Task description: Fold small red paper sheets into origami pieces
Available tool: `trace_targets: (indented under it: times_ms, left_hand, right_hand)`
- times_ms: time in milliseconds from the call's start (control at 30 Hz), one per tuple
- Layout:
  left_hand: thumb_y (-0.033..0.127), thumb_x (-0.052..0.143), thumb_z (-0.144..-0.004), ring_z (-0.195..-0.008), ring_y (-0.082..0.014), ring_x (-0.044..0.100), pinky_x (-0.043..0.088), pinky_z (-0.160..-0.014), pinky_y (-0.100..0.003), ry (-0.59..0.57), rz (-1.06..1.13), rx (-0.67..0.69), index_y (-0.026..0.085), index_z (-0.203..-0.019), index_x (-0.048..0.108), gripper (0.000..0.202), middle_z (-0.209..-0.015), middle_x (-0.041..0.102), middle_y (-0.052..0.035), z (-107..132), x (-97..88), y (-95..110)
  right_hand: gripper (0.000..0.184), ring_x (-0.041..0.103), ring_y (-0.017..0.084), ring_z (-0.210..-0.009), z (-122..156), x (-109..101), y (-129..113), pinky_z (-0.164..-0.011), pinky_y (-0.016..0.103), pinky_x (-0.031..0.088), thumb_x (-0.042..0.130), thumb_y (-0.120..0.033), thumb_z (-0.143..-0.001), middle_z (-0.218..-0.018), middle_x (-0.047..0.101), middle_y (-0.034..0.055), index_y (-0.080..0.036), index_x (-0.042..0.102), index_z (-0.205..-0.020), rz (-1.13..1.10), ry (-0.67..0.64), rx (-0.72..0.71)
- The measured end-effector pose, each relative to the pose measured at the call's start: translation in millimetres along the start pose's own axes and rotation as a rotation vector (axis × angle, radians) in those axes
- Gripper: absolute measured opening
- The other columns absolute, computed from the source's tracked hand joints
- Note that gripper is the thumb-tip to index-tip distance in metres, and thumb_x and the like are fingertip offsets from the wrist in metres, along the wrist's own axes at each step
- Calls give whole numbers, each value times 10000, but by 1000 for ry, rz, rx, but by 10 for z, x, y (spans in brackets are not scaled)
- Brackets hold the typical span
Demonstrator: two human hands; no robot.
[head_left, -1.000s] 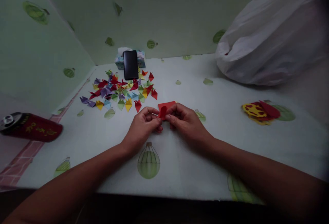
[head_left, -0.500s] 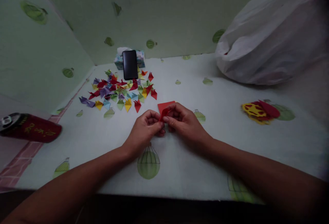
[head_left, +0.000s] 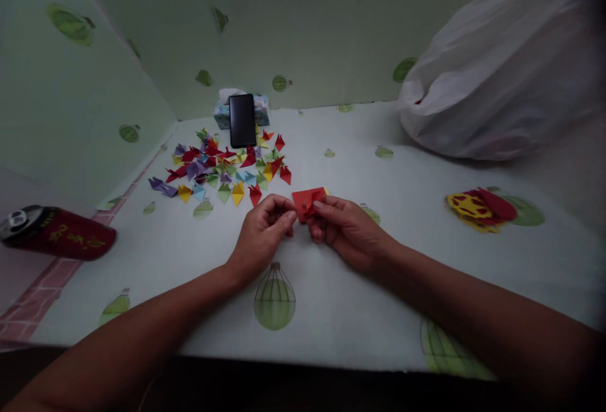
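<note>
Already, folded papers (head_left: 225, 168) lie before the phone (head_left: 242, 120). Right hand (head_left: 353, 229) pinches a red piece (head_left: 309, 202), seemingly unfinished; left hand (head_left: 262, 229), I can't tell.

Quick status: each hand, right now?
Left hand: curled beside the folded red paper; whether it grips anything cannot be told.
Right hand: closed, holding the folded red paper.

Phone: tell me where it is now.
In the head view, the phone is left of centre, near the back of the table, in front of the tissue box and behind most folded papers.
</note>
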State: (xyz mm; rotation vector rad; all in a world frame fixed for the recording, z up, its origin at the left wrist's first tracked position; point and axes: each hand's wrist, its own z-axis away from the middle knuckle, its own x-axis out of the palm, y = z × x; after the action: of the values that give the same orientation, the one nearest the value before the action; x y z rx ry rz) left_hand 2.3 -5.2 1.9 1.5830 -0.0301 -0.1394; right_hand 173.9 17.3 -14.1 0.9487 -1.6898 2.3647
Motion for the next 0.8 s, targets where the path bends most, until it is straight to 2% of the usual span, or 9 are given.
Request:
trace_targets:
  times_ms: [267, 433, 800]
  left_hand:
    - [299, 747, -784, -798, -150, 621, 498, -750, -280, -5, -97, 79, 181, -885, 636, 191, -875, 654, -25, -9, 16, 15]
    - [259, 732, -794, -767, -143, 635, 505, -735, -275, -15, -138, 129, 177, -883, 644, 150, -853, 672, -23, -14, 5, -16]
    - [289, 656, -862, -708, -128, 612, 502, -693, -267, -27, -113, 133, 164, -875, 652, 126, -777, 654, -10, -27, -22, -55]
  right_hand:
    - [204, 519, 79, -518, 0, 6, -38, -505, 224, 435, 757, -309, -805, -657, 621, -9, -152, 645, -739, -117, -26, 98]
    - [216, 529, 72, -504, -1, -6, -15, -492, 207, 433, 774, -317, -797, -649, 634, -10, -145, 655, -744, -131, -39, 117]
    - [253, 543, 65, -456, 6, -3, -3, -452, 194, 418, 779, -353, -798, -629, 644, -15, -139, 655, -747, -114, -19, 138]
